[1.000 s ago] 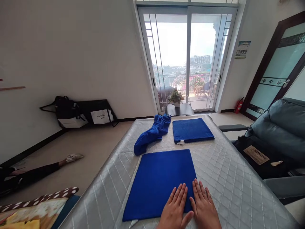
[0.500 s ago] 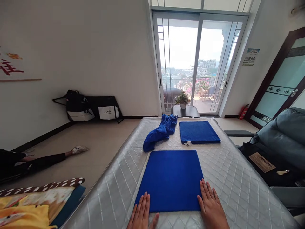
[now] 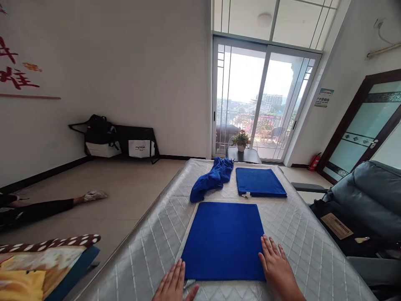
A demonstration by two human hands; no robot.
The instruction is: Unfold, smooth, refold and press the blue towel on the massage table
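A blue towel (image 3: 224, 240), folded flat into a square, lies on the grey quilted table (image 3: 300, 234) right in front of me. My left hand (image 3: 174, 286) rests flat and open at the towel's near left corner. My right hand (image 3: 277, 269) lies flat with fingers spread, touching the towel's near right corner. Neither hand holds anything. Farther back, a second folded blue towel (image 3: 260, 187) lies at the right, and a crumpled blue towel (image 3: 213, 178) lies to its left.
A small dark side table with a potted plant (image 3: 241, 140) stands past the table, before glass balcony doors. A grey armchair (image 3: 369, 196) is at the right. Bags (image 3: 120, 142) lean on the left wall. Someone's leg (image 3: 46, 207) stretches across the floor at left.
My hands slid apart from the towel's near right area to its two near corners. The view tilted up and both hands sank lower in the picture.
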